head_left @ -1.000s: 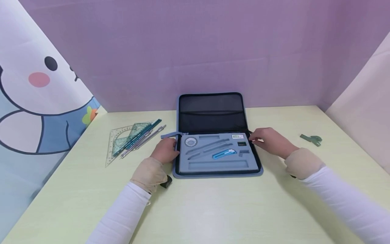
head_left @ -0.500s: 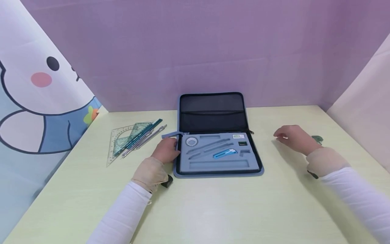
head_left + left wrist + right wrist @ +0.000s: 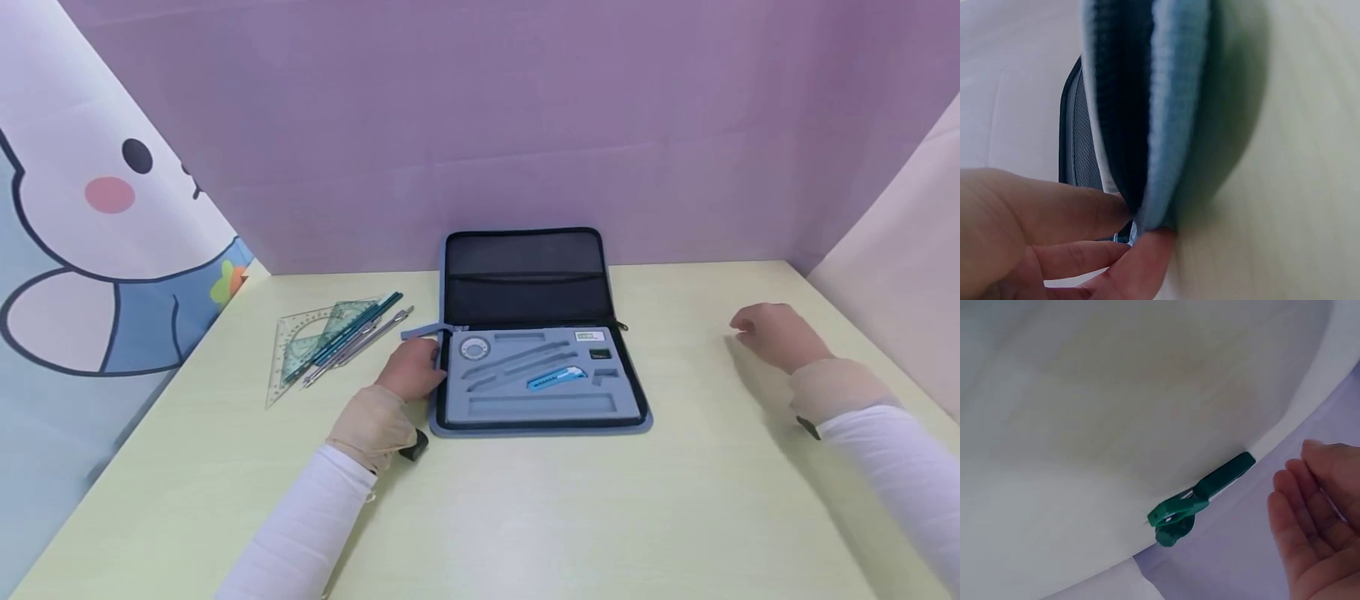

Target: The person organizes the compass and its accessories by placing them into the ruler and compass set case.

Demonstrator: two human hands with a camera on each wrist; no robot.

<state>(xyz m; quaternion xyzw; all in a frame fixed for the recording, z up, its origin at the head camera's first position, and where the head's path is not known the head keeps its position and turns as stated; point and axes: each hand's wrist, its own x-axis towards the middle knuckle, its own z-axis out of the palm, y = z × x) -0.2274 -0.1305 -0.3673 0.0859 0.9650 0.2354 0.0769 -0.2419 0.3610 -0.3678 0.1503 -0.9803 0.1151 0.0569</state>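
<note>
An unzipped blue case [image 3: 540, 431] lies on the table, its dark lid [image 3: 528, 300] raised at the back. In its grey foam tray [image 3: 543, 406] sit a light-blue cutter [image 3: 557, 378], a white round dial [image 3: 474, 347] and small pieces at the right. My left hand [image 3: 411, 369] pinches the case's left edge [image 3: 1172, 125] between thumb and fingers. Off to the right, my right hand [image 3: 780, 336] hovers over the table, holding nothing, fingers loosely bent. Near its fingertips in the right wrist view is a green tool [image 3: 1197, 497], hidden behind the hand in the head view.
Left of the case, clear set squares [image 3: 281, 358] lie under green pencils [image 3: 347, 335] and silver metal compasses [image 3: 372, 337]. A purple cloth [image 3: 525, 125] hangs behind the table, with a cartoon-printed cloth [image 3: 67, 317] at the left.
My right hand has let go of the case's right edge and moved right, over the place of the green tool. The left hand has stayed on the case's left edge.
</note>
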